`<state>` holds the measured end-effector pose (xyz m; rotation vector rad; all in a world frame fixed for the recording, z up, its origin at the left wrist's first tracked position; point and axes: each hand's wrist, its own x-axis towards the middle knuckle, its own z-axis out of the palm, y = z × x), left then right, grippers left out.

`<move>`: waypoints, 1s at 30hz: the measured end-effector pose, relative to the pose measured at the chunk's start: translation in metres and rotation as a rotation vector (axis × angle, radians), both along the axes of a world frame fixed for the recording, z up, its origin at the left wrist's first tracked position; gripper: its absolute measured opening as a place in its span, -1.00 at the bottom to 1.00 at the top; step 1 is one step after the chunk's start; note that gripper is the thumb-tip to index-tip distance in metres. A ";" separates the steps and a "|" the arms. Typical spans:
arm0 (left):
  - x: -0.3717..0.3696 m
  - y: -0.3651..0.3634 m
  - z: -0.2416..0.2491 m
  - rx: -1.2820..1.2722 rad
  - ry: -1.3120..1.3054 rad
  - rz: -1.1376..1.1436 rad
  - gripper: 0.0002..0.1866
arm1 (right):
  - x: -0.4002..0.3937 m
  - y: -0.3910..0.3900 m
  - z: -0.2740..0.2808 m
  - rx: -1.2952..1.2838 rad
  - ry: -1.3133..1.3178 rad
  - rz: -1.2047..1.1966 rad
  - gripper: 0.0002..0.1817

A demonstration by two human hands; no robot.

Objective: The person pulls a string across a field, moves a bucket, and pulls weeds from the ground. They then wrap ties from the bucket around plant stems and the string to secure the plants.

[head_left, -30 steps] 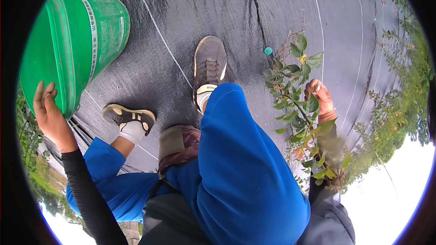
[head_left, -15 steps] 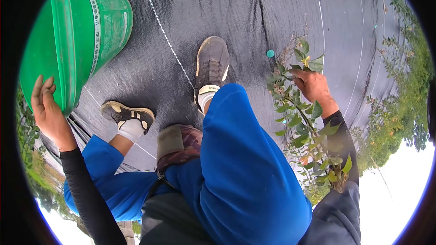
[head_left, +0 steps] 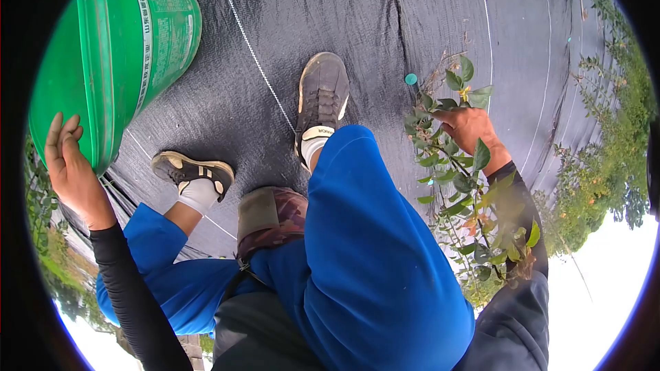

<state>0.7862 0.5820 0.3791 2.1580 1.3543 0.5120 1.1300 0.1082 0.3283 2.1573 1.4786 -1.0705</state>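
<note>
A large green plastic bucket (head_left: 124,48) lies tilted at the upper left, a white printed band round it. My left hand (head_left: 77,172) is at its rim, palm up, with the fingers loosely bent and apart and nothing in them. On the right, a leafy branch (head_left: 460,172) rises beside my leg in front of my sleeve. My right hand (head_left: 467,127) reaches in among its upper leaves, fingers drawn together near a small yellow bit (head_left: 465,93). The fingertips are covered by leaves, and I cannot tell what they pinch.
Black woven ground sheet (head_left: 261,20) with white lines spreads underfoot, with a teal disc (head_left: 410,79) on it. My shoes (head_left: 322,93) stand between bucket and branch. A brown camouflage item (head_left: 275,223) sits between my legs. Green shrubs (head_left: 612,130) grow along the right.
The branch has shifted slightly, its lower leaves swinging a little down and to the right. My right hand has moved very slightly. The left hand and the bucket stay nearly still.
</note>
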 end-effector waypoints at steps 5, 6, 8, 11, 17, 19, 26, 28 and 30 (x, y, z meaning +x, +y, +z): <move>-0.001 0.000 0.000 0.005 -0.018 -0.009 -0.68 | -0.004 0.006 0.004 -0.100 -0.156 -0.047 -0.78; 0.000 0.000 0.000 0.009 -0.010 -0.006 -0.68 | -0.004 0.006 0.003 -0.133 -0.161 -0.075 -0.79; 0.001 0.000 0.001 0.014 -0.004 -0.004 -0.68 | -0.003 0.005 0.002 -0.166 -0.166 -0.104 -0.80; 0.001 0.000 0.001 0.009 0.003 0.001 -0.68 | -0.002 0.004 0.001 -0.128 -0.125 -0.122 -0.81; -0.001 0.001 -0.001 -0.034 -0.025 -0.001 -0.68 | -0.012 -0.002 0.007 0.181 -0.042 -0.332 -0.83; 0.001 0.000 -0.001 -0.055 -0.065 0.031 -0.68 | -0.014 -0.001 0.010 0.194 -0.054 -0.563 -0.82; -0.004 0.004 -0.005 -0.036 -0.057 0.024 -0.68 | -0.012 -0.083 0.052 0.588 0.867 -1.715 -0.82; -0.005 0.005 -0.006 -0.040 -0.083 0.010 -0.68 | -0.031 -0.126 0.059 0.682 0.986 -1.941 -0.78; -0.004 0.003 -0.005 -0.034 -0.072 0.013 -0.68 | -0.066 -0.182 0.045 0.789 1.105 -2.033 -0.81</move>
